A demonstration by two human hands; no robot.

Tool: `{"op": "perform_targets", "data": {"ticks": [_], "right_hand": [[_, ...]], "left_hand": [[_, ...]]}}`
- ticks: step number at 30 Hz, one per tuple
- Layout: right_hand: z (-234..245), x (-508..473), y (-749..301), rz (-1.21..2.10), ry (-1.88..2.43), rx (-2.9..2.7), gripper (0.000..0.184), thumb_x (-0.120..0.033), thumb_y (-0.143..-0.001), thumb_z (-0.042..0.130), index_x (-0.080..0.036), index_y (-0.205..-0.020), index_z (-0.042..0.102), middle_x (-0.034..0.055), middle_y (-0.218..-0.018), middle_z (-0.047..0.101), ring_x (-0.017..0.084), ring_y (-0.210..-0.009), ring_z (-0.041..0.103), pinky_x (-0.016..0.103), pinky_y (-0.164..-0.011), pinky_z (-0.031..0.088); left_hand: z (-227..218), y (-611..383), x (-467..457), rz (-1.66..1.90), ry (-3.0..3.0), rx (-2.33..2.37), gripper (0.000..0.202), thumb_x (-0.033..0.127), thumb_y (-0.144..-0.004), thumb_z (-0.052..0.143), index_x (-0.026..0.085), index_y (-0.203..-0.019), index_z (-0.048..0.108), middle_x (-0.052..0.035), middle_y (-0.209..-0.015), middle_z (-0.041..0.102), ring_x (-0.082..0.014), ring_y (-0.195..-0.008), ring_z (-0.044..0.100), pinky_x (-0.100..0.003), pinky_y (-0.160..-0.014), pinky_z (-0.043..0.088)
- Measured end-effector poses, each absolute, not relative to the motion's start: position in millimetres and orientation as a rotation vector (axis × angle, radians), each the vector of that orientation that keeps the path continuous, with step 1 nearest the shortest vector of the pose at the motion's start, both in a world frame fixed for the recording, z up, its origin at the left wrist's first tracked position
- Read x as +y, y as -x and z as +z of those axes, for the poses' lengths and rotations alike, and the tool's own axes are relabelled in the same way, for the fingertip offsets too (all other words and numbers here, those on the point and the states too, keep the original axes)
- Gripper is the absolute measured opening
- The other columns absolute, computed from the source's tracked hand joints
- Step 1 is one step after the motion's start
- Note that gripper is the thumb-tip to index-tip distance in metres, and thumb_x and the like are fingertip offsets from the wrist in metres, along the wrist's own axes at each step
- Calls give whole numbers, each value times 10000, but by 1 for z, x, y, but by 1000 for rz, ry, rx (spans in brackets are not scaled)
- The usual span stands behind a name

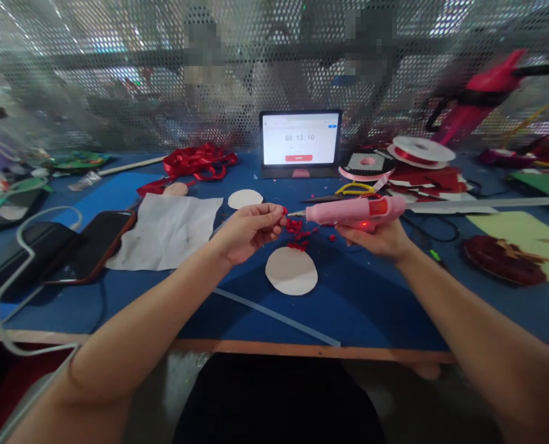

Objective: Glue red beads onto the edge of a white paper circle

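Note:
My left hand point(249, 229) is closed in a pinch on a small red ribbon piece point(283, 211), held above the blue table. My right hand point(379, 237) grips a pink hot glue gun point(352, 211); its metal nozzle points left, almost touching the red piece. Below them, several small red ribbon pieces point(299, 233) lie loose beside a white card circle point(291, 270).
A tablet point(300, 139) showing a timer stands at the back. Red ribbon point(195, 163), ribbon spools point(419, 152), scissors point(348, 191), white paper point(166, 231), another card circle point(245, 198), phones point(89, 245) and a glue stick point(278, 317) lie on the blue table point(394, 308). Mesh screen behind.

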State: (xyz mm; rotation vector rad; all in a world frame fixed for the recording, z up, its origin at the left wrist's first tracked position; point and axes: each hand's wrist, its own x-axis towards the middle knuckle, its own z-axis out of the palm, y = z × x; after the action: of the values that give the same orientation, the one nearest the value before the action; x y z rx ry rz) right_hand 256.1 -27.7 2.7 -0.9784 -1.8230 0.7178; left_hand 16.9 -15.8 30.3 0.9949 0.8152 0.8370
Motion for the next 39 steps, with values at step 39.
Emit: {"op": "perform_targets", "data": {"ticks": [39], "right_hand": [[-6, -25, -258, 679, 927, -1793, 209, -422, -734, 687, -226, -752, 616, -24, -535, 548, 115, -428, 508, 275, -413, 479]], "left_hand": [[32, -14, -19, 771, -1002, 683, 140, 156, -719, 668, 100, -678, 545, 8, -624, 514, -28, -497, 442, -134, -447, 331]]}}
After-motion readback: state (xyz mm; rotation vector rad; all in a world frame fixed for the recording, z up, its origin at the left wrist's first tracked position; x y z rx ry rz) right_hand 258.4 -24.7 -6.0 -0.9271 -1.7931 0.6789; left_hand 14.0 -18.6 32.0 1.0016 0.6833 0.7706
